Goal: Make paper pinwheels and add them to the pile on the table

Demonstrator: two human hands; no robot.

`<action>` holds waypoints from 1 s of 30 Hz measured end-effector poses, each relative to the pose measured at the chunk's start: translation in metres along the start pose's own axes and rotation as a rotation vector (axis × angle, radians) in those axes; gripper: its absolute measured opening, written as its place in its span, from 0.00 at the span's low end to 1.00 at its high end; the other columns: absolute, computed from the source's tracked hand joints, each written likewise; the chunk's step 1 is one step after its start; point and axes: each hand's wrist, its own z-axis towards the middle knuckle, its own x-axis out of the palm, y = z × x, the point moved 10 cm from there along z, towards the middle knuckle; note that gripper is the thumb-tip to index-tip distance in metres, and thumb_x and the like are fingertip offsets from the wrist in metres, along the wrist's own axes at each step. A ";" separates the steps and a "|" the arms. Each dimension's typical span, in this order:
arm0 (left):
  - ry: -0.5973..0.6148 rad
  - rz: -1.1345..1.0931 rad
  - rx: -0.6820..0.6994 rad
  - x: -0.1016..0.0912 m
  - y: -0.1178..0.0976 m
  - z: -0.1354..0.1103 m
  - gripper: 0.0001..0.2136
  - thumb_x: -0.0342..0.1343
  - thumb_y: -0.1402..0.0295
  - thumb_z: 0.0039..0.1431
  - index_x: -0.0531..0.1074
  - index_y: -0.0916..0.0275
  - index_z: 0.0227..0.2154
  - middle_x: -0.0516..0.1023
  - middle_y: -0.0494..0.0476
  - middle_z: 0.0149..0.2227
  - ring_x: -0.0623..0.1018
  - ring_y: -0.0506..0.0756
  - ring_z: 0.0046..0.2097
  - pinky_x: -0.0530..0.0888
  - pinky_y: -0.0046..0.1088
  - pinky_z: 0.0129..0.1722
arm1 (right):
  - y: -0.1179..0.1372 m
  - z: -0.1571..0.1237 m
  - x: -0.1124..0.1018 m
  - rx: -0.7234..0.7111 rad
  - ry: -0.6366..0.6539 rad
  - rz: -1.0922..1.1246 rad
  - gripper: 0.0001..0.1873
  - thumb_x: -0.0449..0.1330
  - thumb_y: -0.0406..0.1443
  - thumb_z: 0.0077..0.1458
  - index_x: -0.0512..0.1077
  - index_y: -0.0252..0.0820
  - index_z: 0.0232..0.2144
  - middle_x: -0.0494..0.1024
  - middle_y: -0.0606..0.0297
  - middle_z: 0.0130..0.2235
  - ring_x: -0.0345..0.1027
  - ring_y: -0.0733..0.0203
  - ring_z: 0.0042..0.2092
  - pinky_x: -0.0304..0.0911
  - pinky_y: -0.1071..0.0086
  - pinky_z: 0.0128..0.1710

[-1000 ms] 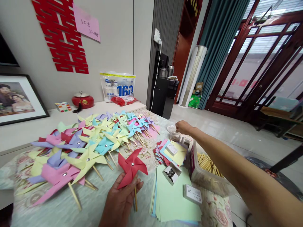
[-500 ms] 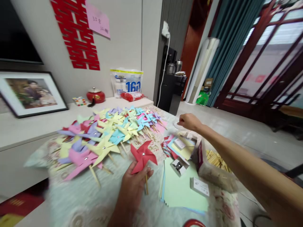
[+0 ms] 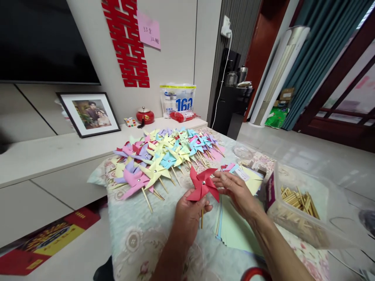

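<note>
A red paper pinwheel [image 3: 204,188] with a silver pin at its centre stands upright on a thin wooden stick. My left hand [image 3: 190,212] is closed around the stick just under the blades. At the pinwheel's right side is my right hand [image 3: 239,192], fingers stretched out near the upper right blade; whether they touch it I cannot tell. To the left lies a pile of finished pinwheels [image 3: 156,170] in pink, yellow, blue and purple. Partly beneath my right arm is a stack of green paper sheets [image 3: 234,230].
A clear plastic box [image 3: 304,222] of wooden sticks [image 3: 301,203] stands on the right. Behind my right hand are more coloured papers [image 3: 254,180] and a round clear lid [image 3: 243,152]. Something red and curved [image 3: 256,274] sits at the front edge. A white cabinet [image 3: 73,152] borders the table.
My right hand has come back from beyond the paper stack to beside the red pinwheel, its fist now opened. The left hand still holds the pinwheel. The view has swung left.
</note>
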 end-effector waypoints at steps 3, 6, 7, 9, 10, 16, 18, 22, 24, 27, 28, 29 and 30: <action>-0.010 0.011 -0.001 -0.001 0.004 0.001 0.21 0.76 0.69 0.32 0.76 0.65 0.31 0.77 0.51 0.27 0.76 0.50 0.28 0.76 0.28 0.30 | -0.008 -0.002 0.004 -0.035 0.043 0.072 0.26 0.66 0.52 0.52 0.75 0.43 0.47 0.81 0.55 0.48 0.74 0.50 0.50 0.67 0.58 0.50; -0.036 0.002 0.006 -0.003 0.007 0.001 0.21 0.76 0.69 0.31 0.76 0.65 0.31 0.77 0.51 0.27 0.76 0.50 0.28 0.74 0.27 0.29 | -0.010 -0.006 0.003 -0.106 0.006 -0.001 0.27 0.69 0.48 0.49 0.74 0.42 0.49 0.80 0.54 0.48 0.74 0.50 0.50 0.68 0.56 0.51; -0.045 -0.002 0.008 -0.003 0.008 0.001 0.21 0.76 0.69 0.32 0.76 0.66 0.31 0.76 0.51 0.26 0.75 0.50 0.28 0.74 0.27 0.29 | -0.009 -0.007 0.001 -0.140 -0.030 -0.057 0.27 0.69 0.47 0.49 0.74 0.41 0.49 0.80 0.53 0.48 0.75 0.50 0.48 0.69 0.55 0.50; -0.067 -0.007 0.012 -0.004 0.009 0.001 0.20 0.76 0.70 0.32 0.76 0.66 0.32 0.77 0.51 0.26 0.75 0.50 0.28 0.74 0.27 0.29 | -0.004 -0.011 -0.001 -0.230 -0.106 -0.212 0.25 0.67 0.44 0.51 0.74 0.40 0.49 0.80 0.53 0.47 0.75 0.50 0.46 0.70 0.54 0.48; -0.080 -0.008 0.012 -0.005 0.010 0.000 0.21 0.76 0.70 0.32 0.76 0.66 0.32 0.77 0.51 0.26 0.75 0.50 0.28 0.74 0.27 0.29 | 0.001 -0.013 -0.001 -0.290 -0.139 -0.302 0.22 0.66 0.43 0.52 0.74 0.40 0.49 0.80 0.53 0.47 0.75 0.51 0.45 0.70 0.54 0.48; -0.121 -0.001 0.022 -0.009 0.018 0.003 0.22 0.75 0.70 0.30 0.76 0.65 0.33 0.79 0.53 0.29 0.76 0.51 0.28 0.74 0.28 0.29 | 0.023 -0.028 0.012 -0.603 -0.173 -0.635 0.14 0.60 0.34 0.58 0.76 0.43 0.47 0.81 0.55 0.46 0.75 0.52 0.46 0.70 0.55 0.48; -0.124 -0.004 0.031 -0.010 0.020 0.005 0.22 0.75 0.70 0.30 0.76 0.65 0.33 0.78 0.52 0.28 0.76 0.51 0.27 0.74 0.27 0.28 | 0.025 -0.029 0.014 -0.637 -0.168 -0.657 0.13 0.59 0.33 0.59 0.76 0.44 0.47 0.81 0.56 0.46 0.75 0.52 0.48 0.70 0.56 0.48; -0.083 -0.008 0.027 -0.006 0.020 0.005 0.21 0.75 0.70 0.32 0.76 0.65 0.33 0.77 0.51 0.27 0.76 0.51 0.28 0.74 0.28 0.29 | 0.025 -0.030 0.017 -0.653 -0.156 -0.651 0.13 0.58 0.32 0.60 0.76 0.45 0.46 0.81 0.57 0.44 0.75 0.53 0.46 0.71 0.58 0.47; -0.067 -0.006 0.022 -0.003 0.019 0.003 0.21 0.75 0.70 0.32 0.76 0.66 0.33 0.77 0.51 0.28 0.76 0.51 0.28 0.74 0.28 0.29 | 0.026 -0.030 0.017 -0.657 -0.156 -0.651 0.12 0.58 0.32 0.60 0.76 0.44 0.45 0.81 0.57 0.44 0.75 0.53 0.45 0.71 0.58 0.46; -0.070 0.000 0.029 -0.004 0.016 0.002 0.20 0.75 0.71 0.33 0.76 0.65 0.32 0.77 0.51 0.27 0.76 0.50 0.28 0.74 0.27 0.29 | 0.030 -0.032 0.015 -0.650 -0.170 -0.654 0.12 0.60 0.34 0.59 0.76 0.43 0.46 0.80 0.57 0.43 0.75 0.53 0.43 0.70 0.59 0.45; -0.073 0.012 0.029 -0.005 0.015 0.003 0.20 0.75 0.71 0.33 0.76 0.65 0.32 0.77 0.51 0.27 0.76 0.50 0.28 0.75 0.28 0.29 | 0.031 -0.033 0.013 -0.647 -0.185 -0.650 0.12 0.61 0.35 0.59 0.75 0.42 0.47 0.80 0.56 0.44 0.74 0.53 0.43 0.70 0.59 0.45; -0.075 0.029 0.027 -0.007 0.016 0.003 0.19 0.75 0.71 0.34 0.77 0.66 0.33 0.77 0.51 0.27 0.76 0.50 0.28 0.75 0.28 0.29 | 0.034 -0.034 0.010 -0.646 -0.211 -0.643 0.13 0.61 0.36 0.60 0.75 0.42 0.47 0.79 0.56 0.44 0.74 0.53 0.44 0.70 0.58 0.45; -0.075 0.051 0.021 -0.008 0.016 0.003 0.19 0.74 0.71 0.35 0.77 0.66 0.33 0.77 0.51 0.27 0.76 0.50 0.28 0.75 0.28 0.29 | 0.036 -0.035 0.005 -0.648 -0.248 -0.636 0.13 0.61 0.37 0.60 0.75 0.42 0.47 0.79 0.55 0.45 0.73 0.53 0.45 0.69 0.58 0.47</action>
